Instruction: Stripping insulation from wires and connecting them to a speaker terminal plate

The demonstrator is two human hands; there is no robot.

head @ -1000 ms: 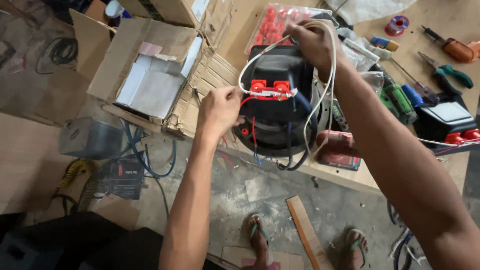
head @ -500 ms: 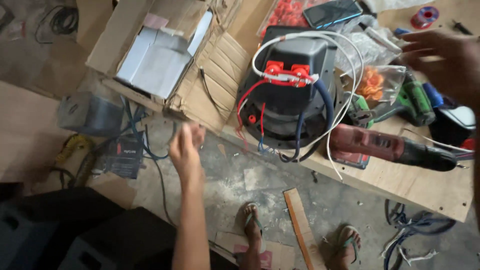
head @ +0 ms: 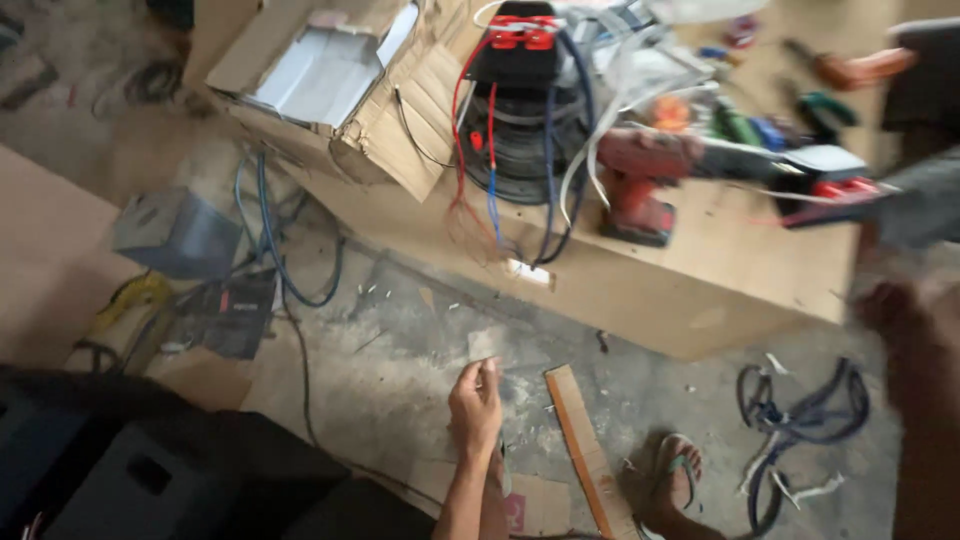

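Wooden surface (head: 720,270) edge carries red drill (head: 640,180) and black speaker unit (head: 525,120), wires dangling. Left hand (head: 477,405) low over floor, pinching small pale scrap (head: 487,345). Right hand (head: 900,310) blurred, state unclear. Risk: arm snagging wires, pulling drill off edge.

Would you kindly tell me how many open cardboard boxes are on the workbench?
1: the open cardboard box sits at the workbench's left end, beside the wired black unit. Others may lie out of frame.
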